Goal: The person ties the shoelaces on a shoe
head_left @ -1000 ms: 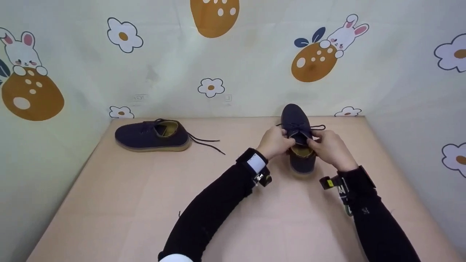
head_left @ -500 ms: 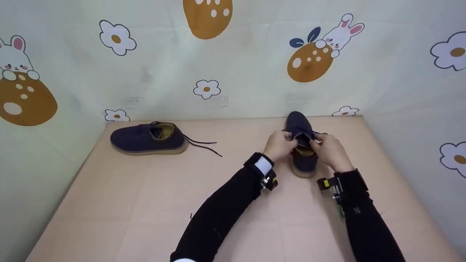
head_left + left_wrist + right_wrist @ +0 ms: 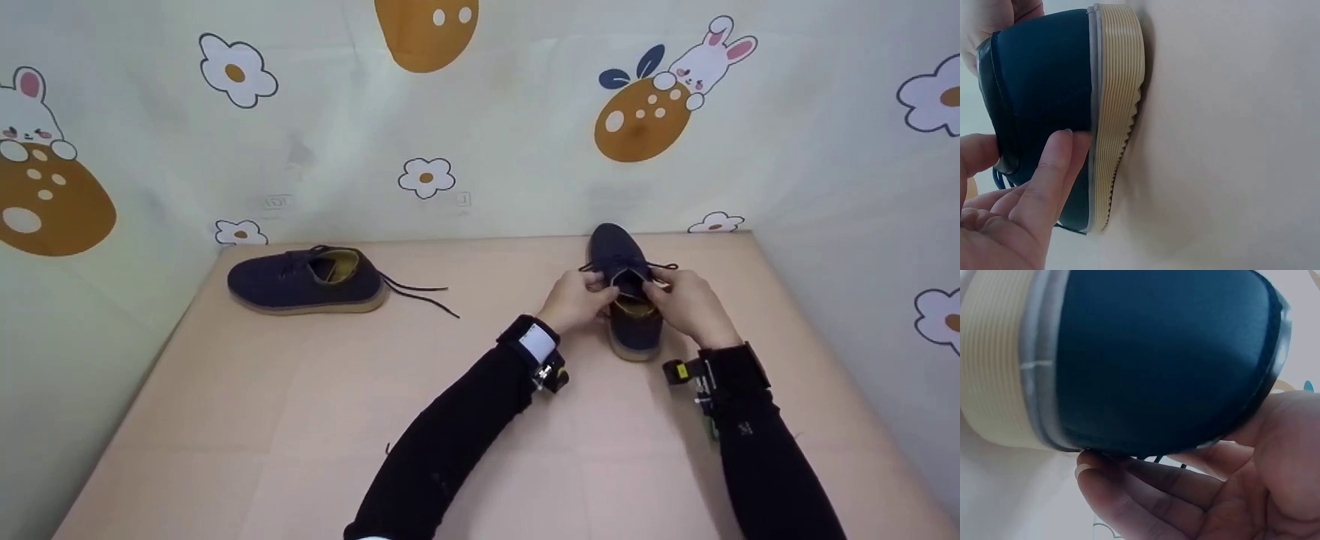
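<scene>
A dark blue lace-up shoe (image 3: 615, 241) stands on the right part of the table, its toe pointing to the back wall. My left hand (image 3: 576, 301) pinches the left edge of its opening near the laces. On the opposite edge, my right hand (image 3: 694, 304) grips with thumb and fingers. The left wrist view shows the thumb at the dark collar trim (image 3: 1008, 149) and fingers along the shoe's side. In the right wrist view the shoe's heel (image 3: 1162, 354) covers part of the fingers. A lace end (image 3: 664, 266) sticks out to the right.
A matching blue shoe (image 3: 259, 283) lies at the back left, toe to the left, with two loose laces (image 3: 420, 294) trailing right. A patterned cloth wall (image 3: 525, 150) borders the pale table (image 3: 300, 420) at the back and sides.
The shoe between my hands has shifted slightly right and towards me since a second ago. Both hands keep hold of its edges. The view has moved a little.
</scene>
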A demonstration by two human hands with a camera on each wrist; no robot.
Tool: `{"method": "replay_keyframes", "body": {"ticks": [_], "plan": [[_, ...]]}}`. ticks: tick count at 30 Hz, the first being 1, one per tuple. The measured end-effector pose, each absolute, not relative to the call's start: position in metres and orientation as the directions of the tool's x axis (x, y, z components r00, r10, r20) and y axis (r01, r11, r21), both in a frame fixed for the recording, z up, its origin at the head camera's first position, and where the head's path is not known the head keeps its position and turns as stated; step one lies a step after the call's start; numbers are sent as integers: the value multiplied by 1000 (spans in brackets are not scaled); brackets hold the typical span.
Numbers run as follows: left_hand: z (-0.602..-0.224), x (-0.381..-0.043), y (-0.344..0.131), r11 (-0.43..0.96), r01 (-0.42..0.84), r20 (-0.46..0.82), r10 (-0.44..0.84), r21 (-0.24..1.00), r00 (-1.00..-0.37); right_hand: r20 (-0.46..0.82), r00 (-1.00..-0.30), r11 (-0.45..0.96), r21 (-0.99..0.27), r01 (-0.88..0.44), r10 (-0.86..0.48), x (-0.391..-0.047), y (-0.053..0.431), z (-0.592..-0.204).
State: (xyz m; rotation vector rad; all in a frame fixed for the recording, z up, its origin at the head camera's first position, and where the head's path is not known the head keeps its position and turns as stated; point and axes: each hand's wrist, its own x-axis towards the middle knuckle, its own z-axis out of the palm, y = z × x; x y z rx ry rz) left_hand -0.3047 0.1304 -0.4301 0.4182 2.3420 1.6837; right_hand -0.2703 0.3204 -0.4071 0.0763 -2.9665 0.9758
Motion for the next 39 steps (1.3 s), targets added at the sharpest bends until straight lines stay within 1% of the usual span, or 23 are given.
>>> {"method": "replay_keyframes", "body": {"ticks": [2, 4, 6, 9, 12, 15, 17, 21, 23, 25, 27, 29, 32, 35, 37, 39], "plan": [[-431, -305, 123, 313, 143, 11, 387, 939, -922, 30, -999, 810, -585, -37, -24, -268, 321, -403], [-431, -305, 113, 292, 146, 17, 402, 945, -915, 56, -998, 814, -579, -37, -5, -265, 322, -398], [-429, -305, 101, 257, 122, 8, 404, 959, -915, 107, -994, 816, -576, -53, 12, -261, 322, -390], [-425, -306, 76, 185, 53, -23, 386, 981, -922, 179, -983, 801, -592, -86, 26, -254, 318, -379], [-415, -309, 44, 178, 27, -34, 331, 984, -943, 230, -973, 791, -600, -123, 23, -249, 312, -370], [-402, -313, 6, 186, 22, -25, 248, 982, -968, 256, -967, 788, -599, -146, 16, -245, 303, -365], [-393, -314, -21, 220, 34, -3, 166, 975, -986, 259, -966, 786, -598, -157, 4, -243, 298, -364], [-380, -315, -80, 326, 85, 96, -18, 942, -995, 254, -967, 780, -600, -177, -24, -241, 287, -362], [-378, -315, -112, 391, 83, 148, -137, 917, -979, 251, -967, 778, -600, -185, -36, -240, 284, -362], [-380, -316, -142, 446, 48, 180, -258, 894, -949, 253, -966, 779, -597, -193, -46, -240, 281, -363], [-385, -316, -167, 484, -33, 167, -364, 875, -916, 260, -964, 783, -588, -202, -53, -239, 279, -364], [-393, -317, -187, 478, -126, 118, -447, 869, -887, 268, -961, 784, -583, -212, -60, -238, 277, -365], [-408, -318, -204, 401, -228, 20, -528, 887, -849, 291, -954, 784, -574, -237, -76, -238, 275, -368], [-418, -318, -210, 349, -277, -30, -573, 895, -819, 318, -942, 784, -556, -277, -107, -238, 271, -372], [-422, -318, -213, 371, -291, -27, -577, 882, -817, 334, -933, 785, -540, -304, -132, -238, 268, -374], [-423, -317, -215, 423, -319, -28, -564, 848, -825, 343, -927, 790, -522, -321, -150, -238, 265, -375]]}}
